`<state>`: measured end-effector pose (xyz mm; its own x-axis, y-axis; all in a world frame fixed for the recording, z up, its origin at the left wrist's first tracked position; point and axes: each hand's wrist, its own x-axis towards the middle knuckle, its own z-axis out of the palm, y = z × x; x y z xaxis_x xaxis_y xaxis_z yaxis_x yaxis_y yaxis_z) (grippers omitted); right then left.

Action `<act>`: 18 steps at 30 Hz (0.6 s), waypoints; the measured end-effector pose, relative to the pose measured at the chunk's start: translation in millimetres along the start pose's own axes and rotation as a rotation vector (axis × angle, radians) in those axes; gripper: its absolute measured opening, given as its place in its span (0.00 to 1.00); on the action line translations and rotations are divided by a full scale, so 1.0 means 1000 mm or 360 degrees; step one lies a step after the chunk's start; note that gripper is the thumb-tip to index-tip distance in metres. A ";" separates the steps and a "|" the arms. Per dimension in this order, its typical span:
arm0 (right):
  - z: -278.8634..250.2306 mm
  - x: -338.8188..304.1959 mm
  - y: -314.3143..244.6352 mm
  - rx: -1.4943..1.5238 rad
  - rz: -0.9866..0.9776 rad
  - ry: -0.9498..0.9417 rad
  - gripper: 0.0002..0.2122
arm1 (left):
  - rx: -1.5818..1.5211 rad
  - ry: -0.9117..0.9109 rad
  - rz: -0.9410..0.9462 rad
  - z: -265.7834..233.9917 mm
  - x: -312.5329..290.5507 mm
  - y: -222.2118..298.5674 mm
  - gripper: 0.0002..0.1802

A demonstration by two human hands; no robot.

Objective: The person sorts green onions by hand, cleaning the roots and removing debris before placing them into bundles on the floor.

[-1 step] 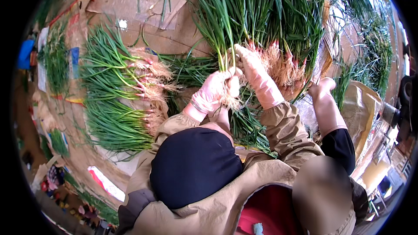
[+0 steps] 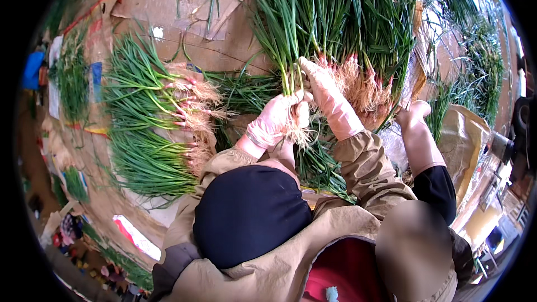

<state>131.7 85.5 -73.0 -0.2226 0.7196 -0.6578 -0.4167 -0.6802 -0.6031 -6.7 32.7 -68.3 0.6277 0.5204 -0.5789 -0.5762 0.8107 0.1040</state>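
My left hand (image 2: 268, 120), in a thin pale pink glove, is closed around the lower stems of a small bunch of green onions (image 2: 288, 75). Their stringy pale roots (image 2: 296, 132) hang below its fingers, and the leaves point away from me. Gloved alike, my right hand (image 2: 327, 92) is closed with its fingertips against the same stems, just above and right of the left. Right behind it lies a large pile of green onions (image 2: 347, 11), with reddish bases and tangled roots toward me.
To the left, bunches of green onions (image 2: 145, 156) lie with roots facing right. Loose green leaves (image 2: 321, 168) are scattered beneath my hands. Brown sheeting (image 2: 184, 0) covers the ground. My bare foot (image 2: 414, 111) rests at the right, near a tan sack (image 2: 461, 134). My dark-covered knee (image 2: 251, 215) is in front.
Both hands stay almost in place on the green onions. The hanging roots have shifted slightly downward.
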 end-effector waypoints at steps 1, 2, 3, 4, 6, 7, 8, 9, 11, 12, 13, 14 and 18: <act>-0.008 0.006 -0.001 -0.0131 0.0039 -0.0027 0.14 | 0.0006 0.0066 0.0030 0.005 -0.002 0.001 0.12; -0.013 0.010 0.003 -0.0274 -0.0032 -0.0007 0.16 | 0.0006 0.0133 0.0049 0.010 -0.003 0.001 0.12; -0.016 0.013 0.006 -0.0418 -0.0101 0.0018 0.17 | 0.0105 0.0159 0.0068 0.009 -0.002 0.001 0.12; -0.016 0.016 0.012 -0.0576 -0.0286 0.0078 0.17 | 0.0203 0.0185 0.0087 0.008 0.000 0.003 0.12; -0.016 0.025 0.019 -0.1240 -0.0625 0.0447 0.16 | 0.0101 0.0116 0.0138 0.000 0.004 0.002 0.12; -0.017 0.029 0.021 -0.0718 -0.0308 0.0458 0.13 | 0.0049 -0.0011 0.0115 -0.005 0.009 0.005 0.11; -0.007 0.027 0.014 -0.0199 0.0007 0.0455 0.11 | -0.0004 -0.0140 0.0097 -0.005 0.013 0.010 0.10; -0.011 0.037 0.030 0.0416 0.0200 0.0311 0.11 | -0.0017 -0.0106 0.0091 0.001 0.013 0.010 0.11; -0.003 0.033 0.032 0.0358 0.0226 0.0464 0.09 | -0.0138 -0.0161 0.0114 -0.006 0.011 0.005 0.12; 0.001 0.031 0.031 0.0329 0.0236 0.0541 0.08 | -0.0196 -0.0191 0.0125 -0.009 0.010 0.003 0.13; -0.020 0.041 0.040 0.0979 0.0452 0.0304 0.08 | -0.0085 -0.0265 0.0126 -0.011 0.008 0.003 0.15; -0.065 0.052 0.053 0.1625 0.0634 0.0066 0.07 | -0.0106 -0.0281 0.0109 -0.004 0.008 0.001 0.15; -0.075 0.012 -0.020 0.0577 -0.0166 0.0514 0.11 | -0.0201 -0.0308 0.0139 -0.006 -0.002 0.006 0.13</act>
<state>203.5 97.0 -102.6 0.0975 0.6620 -0.7431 -0.7146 -0.4731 -0.5153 -14.2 34.7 -71.1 0.6542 0.6389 -0.4049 -0.6861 0.7265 0.0377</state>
